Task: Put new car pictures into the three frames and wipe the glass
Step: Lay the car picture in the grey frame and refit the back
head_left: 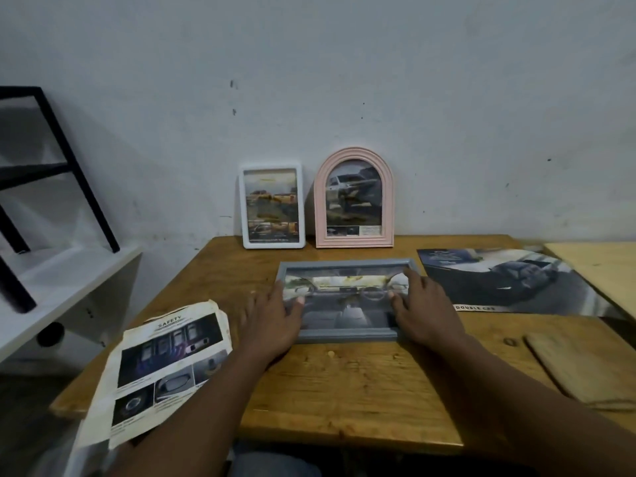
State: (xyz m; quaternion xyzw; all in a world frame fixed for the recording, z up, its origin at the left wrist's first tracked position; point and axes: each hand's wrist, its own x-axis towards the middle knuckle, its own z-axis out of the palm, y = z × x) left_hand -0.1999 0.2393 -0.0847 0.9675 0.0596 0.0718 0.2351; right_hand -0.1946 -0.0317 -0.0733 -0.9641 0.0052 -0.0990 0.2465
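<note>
A grey frame (346,335) lies flat in the middle of the wooden table (344,383) with a car interior picture (347,301) lying in it. My left hand (275,315) rests on the frame's left side, fingers spread and thumb pressing the picture. My right hand (423,311) rests on the right side, fingers straight, thumb on the picture. A white frame (272,205) and a pink arched frame (354,197) stand against the wall, each holding a car picture.
A crumpled "SAFETY" car page (165,370) hangs over the table's left front corner. A large dark car poster (509,280) lies at the right. A folded tan cloth (581,370) sits at the right front. A white shelf with a black stand (51,280) is to the left.
</note>
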